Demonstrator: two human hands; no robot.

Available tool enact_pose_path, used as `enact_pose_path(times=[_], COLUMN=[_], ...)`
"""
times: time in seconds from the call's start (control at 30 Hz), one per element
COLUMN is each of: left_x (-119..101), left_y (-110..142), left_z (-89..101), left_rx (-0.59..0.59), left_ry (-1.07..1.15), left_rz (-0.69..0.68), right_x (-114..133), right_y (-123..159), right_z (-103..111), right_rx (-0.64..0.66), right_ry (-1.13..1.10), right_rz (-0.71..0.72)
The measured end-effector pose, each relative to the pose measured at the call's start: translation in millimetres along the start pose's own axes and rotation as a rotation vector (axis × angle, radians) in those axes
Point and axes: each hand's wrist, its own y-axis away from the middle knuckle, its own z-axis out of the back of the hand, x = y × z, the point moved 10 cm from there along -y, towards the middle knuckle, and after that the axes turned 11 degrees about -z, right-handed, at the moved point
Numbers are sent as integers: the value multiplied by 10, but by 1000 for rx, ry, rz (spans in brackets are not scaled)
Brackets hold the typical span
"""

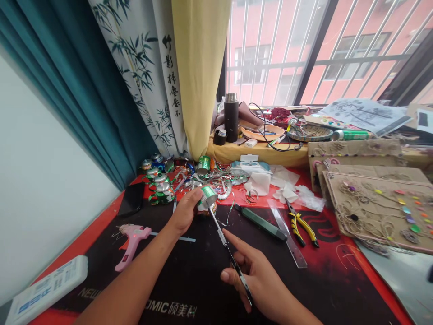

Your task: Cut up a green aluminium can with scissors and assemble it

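My left hand is closed around a green-and-silver piece of a cut drink can, held above the dark desk mat. A pair of scissors, seen edge-on with a dark handle, is in my right hand; the forefinger stretches along them. Their silver tip meets the can piece's lower rim; whether the blades are parted I cannot tell. Just under the can piece, something round with a brownish rim is mostly covered. A thin curl of metal strip lies to its right.
Left are a pink glue gun, black phone and white package. Cut cans and metal shreds lie behind. To the right are a green cutter, clear ruler, yellow-black pliers and decorated cardboard.
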Motion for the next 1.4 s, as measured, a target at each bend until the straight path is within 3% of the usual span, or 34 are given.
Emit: enact_pose_path(times=[1.4], left_x=[33], left_y=[8], left_z=[75], left_rx=[-46], left_ry=[-54], left_rz=[12], right_x=[75], right_y=[34], right_z=[10], right_rx=[-72], right_ry=[151], right_rz=[-18])
